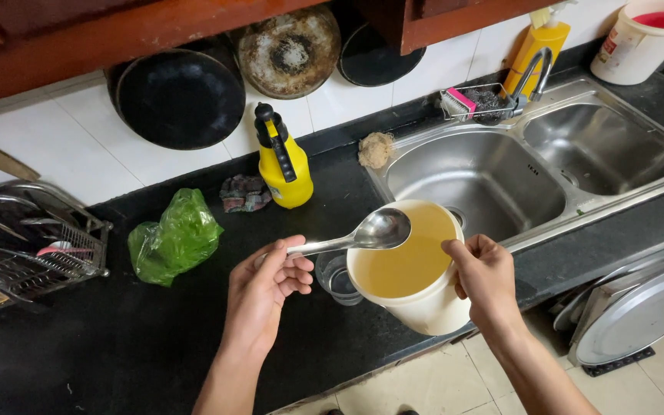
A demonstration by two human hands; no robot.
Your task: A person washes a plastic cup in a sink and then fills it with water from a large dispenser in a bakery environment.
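The left hand (267, 286) grips a metal spoon (363, 234) over the cream bucket (416, 296) of yellowish liquid that the right hand (484, 275) clasps, a yellow spray bottle (286, 165) behind.

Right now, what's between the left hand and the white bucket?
Head view: a small clear glass stands on the black counter between the left hand and the white bucket; the spoon spans above.

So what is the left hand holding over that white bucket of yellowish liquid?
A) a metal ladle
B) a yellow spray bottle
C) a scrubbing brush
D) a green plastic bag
A: the left hand grips the handle of a metal ladle, whose bowl sits over the white bucket that the right hand steadies at the rim; the green bag and yellow spray bottle lie untouched on the counter.
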